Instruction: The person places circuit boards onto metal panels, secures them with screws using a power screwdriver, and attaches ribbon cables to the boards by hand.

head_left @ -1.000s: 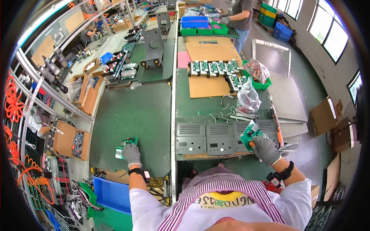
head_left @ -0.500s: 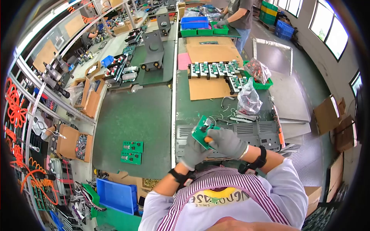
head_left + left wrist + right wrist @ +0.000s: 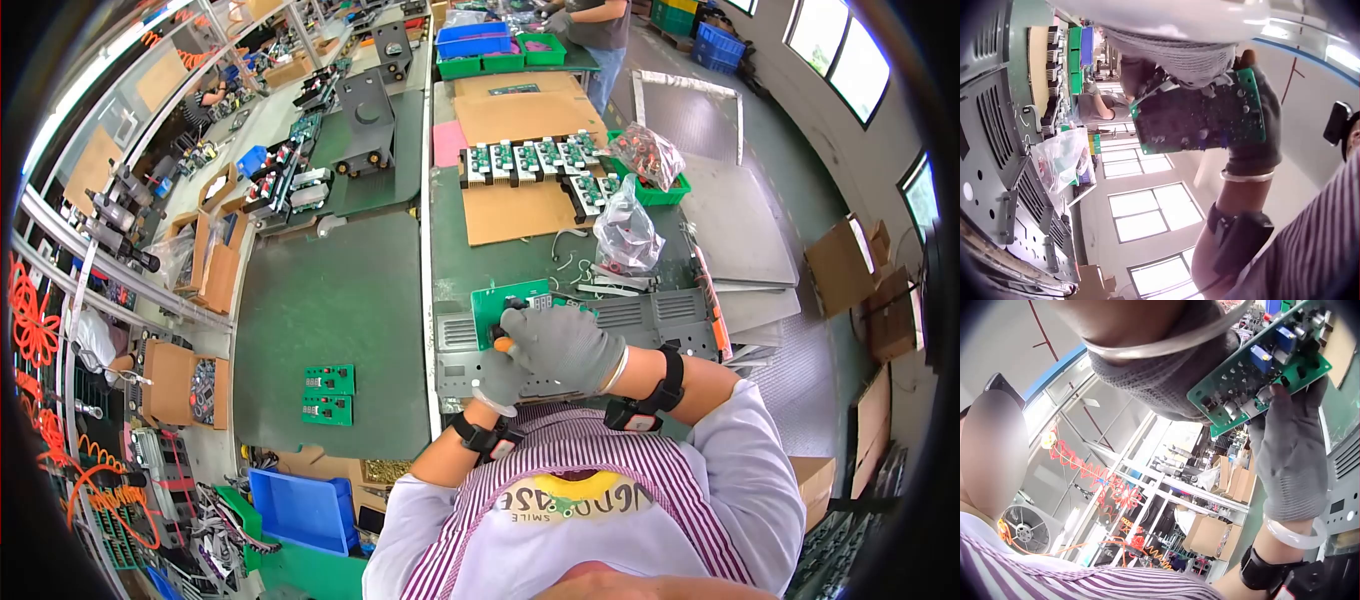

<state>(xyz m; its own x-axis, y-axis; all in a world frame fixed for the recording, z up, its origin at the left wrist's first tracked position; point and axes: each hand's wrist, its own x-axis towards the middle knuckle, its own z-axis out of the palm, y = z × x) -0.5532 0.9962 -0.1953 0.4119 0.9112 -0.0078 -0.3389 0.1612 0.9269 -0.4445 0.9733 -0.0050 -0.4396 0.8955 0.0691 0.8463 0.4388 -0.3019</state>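
Observation:
Both gloved hands are together in front of the body, over the near edge of the right table. Green circuit boards [image 3: 488, 305] are between them; in the right wrist view two overlap, an upper board [image 3: 1241, 375] with blue components and a lower board [image 3: 1313, 372]. My left hand [image 3: 500, 380] pinches the lower one, its thumb on the component side. My right hand [image 3: 568, 345] grips the upper one from above, its fingers partly hidden. The left wrist view shows a dark board face [image 3: 1197, 119]. Two more circuit boards [image 3: 328, 395] lie on the left green mat.
Grey slotted metal panels [image 3: 640, 325] lie under the hands. Beyond are a clear plastic bag [image 3: 627, 235], cardboard [image 3: 500, 220] with rows of board assemblies [image 3: 530, 160], and a green bin [image 3: 668, 190]. A blue tray [image 3: 300, 510] stands at lower left. Another person [image 3: 598, 40] works at the far end.
My left hand has left the boards on the mat and come right to meet the right hand at the held boards. Since half a second ago the held boards have turned flatter to the view.

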